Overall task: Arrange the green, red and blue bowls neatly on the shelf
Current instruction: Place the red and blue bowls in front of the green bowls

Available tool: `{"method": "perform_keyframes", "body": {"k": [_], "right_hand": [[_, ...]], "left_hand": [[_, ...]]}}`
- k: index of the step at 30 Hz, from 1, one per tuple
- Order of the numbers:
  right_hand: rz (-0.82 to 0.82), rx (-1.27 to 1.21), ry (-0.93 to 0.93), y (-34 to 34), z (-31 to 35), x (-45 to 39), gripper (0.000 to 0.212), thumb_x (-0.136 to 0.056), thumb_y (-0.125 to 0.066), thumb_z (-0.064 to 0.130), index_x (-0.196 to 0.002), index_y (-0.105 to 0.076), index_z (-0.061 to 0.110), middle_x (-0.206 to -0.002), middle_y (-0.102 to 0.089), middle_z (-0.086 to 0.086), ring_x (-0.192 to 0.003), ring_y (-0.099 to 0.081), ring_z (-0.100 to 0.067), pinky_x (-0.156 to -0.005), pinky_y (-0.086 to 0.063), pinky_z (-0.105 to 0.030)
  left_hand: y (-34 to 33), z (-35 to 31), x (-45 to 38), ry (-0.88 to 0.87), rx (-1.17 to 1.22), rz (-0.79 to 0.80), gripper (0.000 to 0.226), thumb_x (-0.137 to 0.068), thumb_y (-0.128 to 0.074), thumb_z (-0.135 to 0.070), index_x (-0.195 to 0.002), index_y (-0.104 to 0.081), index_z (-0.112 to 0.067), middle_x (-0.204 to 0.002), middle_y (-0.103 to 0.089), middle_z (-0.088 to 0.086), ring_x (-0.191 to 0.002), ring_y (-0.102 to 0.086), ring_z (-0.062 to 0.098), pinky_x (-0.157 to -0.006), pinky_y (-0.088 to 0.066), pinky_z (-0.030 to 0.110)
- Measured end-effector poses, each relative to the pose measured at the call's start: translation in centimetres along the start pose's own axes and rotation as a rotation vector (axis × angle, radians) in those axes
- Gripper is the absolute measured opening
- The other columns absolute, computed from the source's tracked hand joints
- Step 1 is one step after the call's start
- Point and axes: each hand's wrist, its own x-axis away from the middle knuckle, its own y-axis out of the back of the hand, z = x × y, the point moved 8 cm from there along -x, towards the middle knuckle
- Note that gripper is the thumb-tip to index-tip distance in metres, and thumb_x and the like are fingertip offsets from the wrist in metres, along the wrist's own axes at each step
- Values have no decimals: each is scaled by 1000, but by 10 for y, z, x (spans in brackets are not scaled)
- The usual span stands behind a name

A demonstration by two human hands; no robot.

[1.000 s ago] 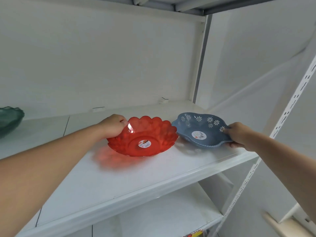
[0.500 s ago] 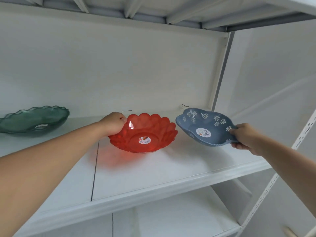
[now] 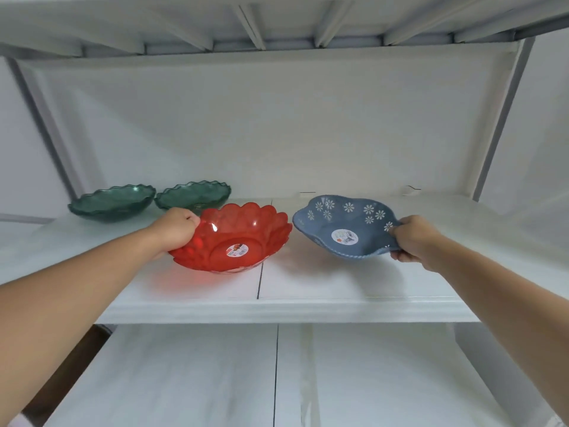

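so left hand (image 3: 178, 229) is clamped on the red bowl (image 3: 234, 238) rim, right hand (image 3: 412, 238) on the tilted blue bowl (image 3: 341, 229), both mid shelf (image 3: 338, 291). risk: red knocks the green bowls (image 3: 147, 200) just behind, or blue slips fwd off the edge.

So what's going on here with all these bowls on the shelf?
A person is arranging bowls on a white shelf. The left hand grips the rim of the red bowl, and the right hand holds the blue flowered bowl by its edge, tilted toward the camera. Two green bowls already sit side by side at the back left. The red and blue bowls are close together but not yet lined up with them.
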Motion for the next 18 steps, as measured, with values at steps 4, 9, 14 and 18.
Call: {"method": "perform_keyframes", "body": {"k": [4,9,14,18], "right_hand": [[31,26,29,-36,23,22,23,-101,-47,6,-104,-68,-3,-67,-70,-20,-42,-64,-21,-46,-57,-26],[18,18,35,-77,54,59,24,-101,-46,7,-107,-68,-2,-72,-72,-21,-49,-66,-25,-56,-60,-33],[-2,41,13,-125,91,103,31,-99,-43,4,-120,-65,-3,-86,-70,-23,-50,-64,-25,-45,-55,-26],[-6,26,-5,-160,110,133,34,-101,-40,4,-126,-61,-5,-93,-69,-24,-54,-64,-26,-40,-51,-24]], "left_hand": [[42,39,19,41,16,-61,26,-101,-44,-17,-80,-60,-22,-71,-61,8,-62,-56,22,-56,-40,28],[82,82,25,58,93,-100,31,-102,-43,-13,-75,-58,-18,-67,-60,7,-64,-53,23,-56,-38,27],[119,127,27,83,114,-103,44,-101,-43,-11,-58,-44,-18,-46,-47,-3,-47,-44,19,-45,-33,18],[149,155,29,75,99,-80,43,-103,-40,-12,-60,-43,-19,-57,-49,4,-50,-47,21,-47,-37,21]]}}
